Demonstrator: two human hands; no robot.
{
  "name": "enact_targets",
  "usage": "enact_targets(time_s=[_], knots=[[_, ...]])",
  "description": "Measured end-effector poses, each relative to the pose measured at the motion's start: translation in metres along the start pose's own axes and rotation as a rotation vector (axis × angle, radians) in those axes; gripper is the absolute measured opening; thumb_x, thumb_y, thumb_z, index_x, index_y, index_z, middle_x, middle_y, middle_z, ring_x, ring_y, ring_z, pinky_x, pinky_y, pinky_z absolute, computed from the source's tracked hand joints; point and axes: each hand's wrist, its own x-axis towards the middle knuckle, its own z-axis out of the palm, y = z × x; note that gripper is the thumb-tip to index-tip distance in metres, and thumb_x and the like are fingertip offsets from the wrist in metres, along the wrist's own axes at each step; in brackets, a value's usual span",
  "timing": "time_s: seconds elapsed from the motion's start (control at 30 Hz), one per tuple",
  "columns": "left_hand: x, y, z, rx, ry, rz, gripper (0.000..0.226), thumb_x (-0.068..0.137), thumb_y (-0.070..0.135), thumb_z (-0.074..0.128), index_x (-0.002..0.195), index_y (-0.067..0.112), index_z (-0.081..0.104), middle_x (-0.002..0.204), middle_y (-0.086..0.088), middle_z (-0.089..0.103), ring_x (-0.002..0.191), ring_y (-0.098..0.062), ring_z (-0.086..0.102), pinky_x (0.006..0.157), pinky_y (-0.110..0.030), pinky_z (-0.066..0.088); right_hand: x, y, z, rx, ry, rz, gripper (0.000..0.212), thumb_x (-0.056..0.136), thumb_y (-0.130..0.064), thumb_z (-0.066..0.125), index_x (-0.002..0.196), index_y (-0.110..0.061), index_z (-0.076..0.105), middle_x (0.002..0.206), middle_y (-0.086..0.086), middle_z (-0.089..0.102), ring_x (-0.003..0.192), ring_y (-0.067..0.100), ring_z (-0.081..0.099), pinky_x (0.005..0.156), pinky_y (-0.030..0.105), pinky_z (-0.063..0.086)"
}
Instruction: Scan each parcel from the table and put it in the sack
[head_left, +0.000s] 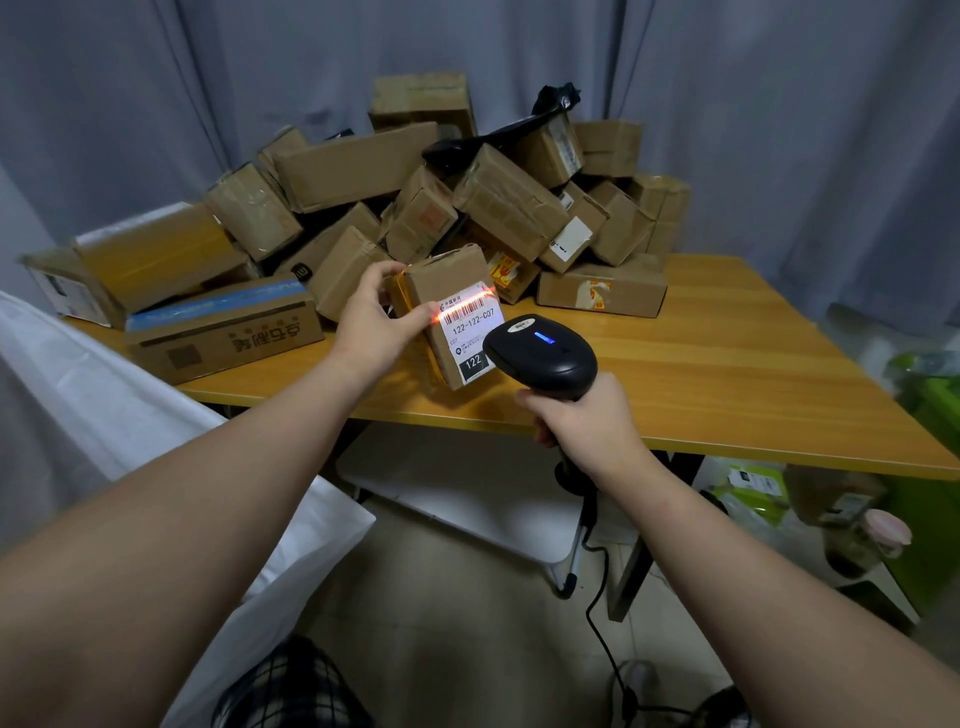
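Observation:
My left hand grips a small brown cardboard parcel by its left side and holds it tilted above the wooden table. Its white shipping label faces me, and a red scan line crosses the barcode. My right hand is closed around the handle of a black barcode scanner, whose head points at the label from the lower right; a blue light glows on top. A white sack hangs open at the left, below the table's edge.
A heap of several brown cardboard parcels fills the back and left of the table, with a black plastic bag on top. The scanner's cable runs down to the floor. Green boxes and a jar stand under the table's right side.

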Motion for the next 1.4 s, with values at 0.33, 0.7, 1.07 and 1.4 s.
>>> enact_targets(time_s=[0.33,0.7,1.07,1.4], knots=[[-0.025,0.001,-0.08,-0.047,0.15,0.123,0.045,0.088,0.021,0.068,0.125,0.026,0.042,0.11,0.017,0.051,0.078,0.012,0.064,0.07,-0.016,0.056,0.014,-0.037,0.061,0.172,-0.108,-0.255,0.018,0.069,-0.018,0.074,0.084,-0.024,0.067,0.062,-0.016,0.066,0.061,0.001,0.06,0.061,0.019,0.048],[-0.102,-0.101,-0.246,0.41,0.499,-0.157,0.062,0.071,0.035,0.069,0.122,0.017,0.037,0.117,-0.005,0.03,0.099,-0.015,0.04,0.092,-0.023,0.036,0.013,-0.039,0.245,-0.134,-0.53,-0.198,0.016,0.078,-0.015,0.074,0.07,-0.011,0.06,0.064,0.004,0.063,0.067,0.019,0.064,0.057,0.028,0.045],[-0.086,-0.195,-0.248,0.697,-0.036,-0.667,0.073,0.076,0.035,0.077,0.132,0.028,0.032,0.13,-0.012,0.033,0.113,-0.034,0.049,0.093,-0.04,0.046,0.019,-0.004,0.332,-0.328,-0.696,-0.091,0.023,0.086,-0.029,0.069,0.104,-0.016,0.063,0.095,0.002,0.067,0.091,0.019,0.063,0.079,0.03,0.049],[-0.098,-0.232,-0.251,0.706,0.044,-0.697,0.078,0.078,0.032,0.076,0.141,0.024,0.031,0.13,-0.013,0.029,0.107,-0.034,0.052,0.094,-0.035,0.045,0.013,0.035,0.343,-0.276,-0.852,0.02,0.035,0.08,-0.011,0.072,0.111,-0.003,0.058,0.094,0.015,0.063,0.087,0.03,0.061,0.067,0.039,0.048]])
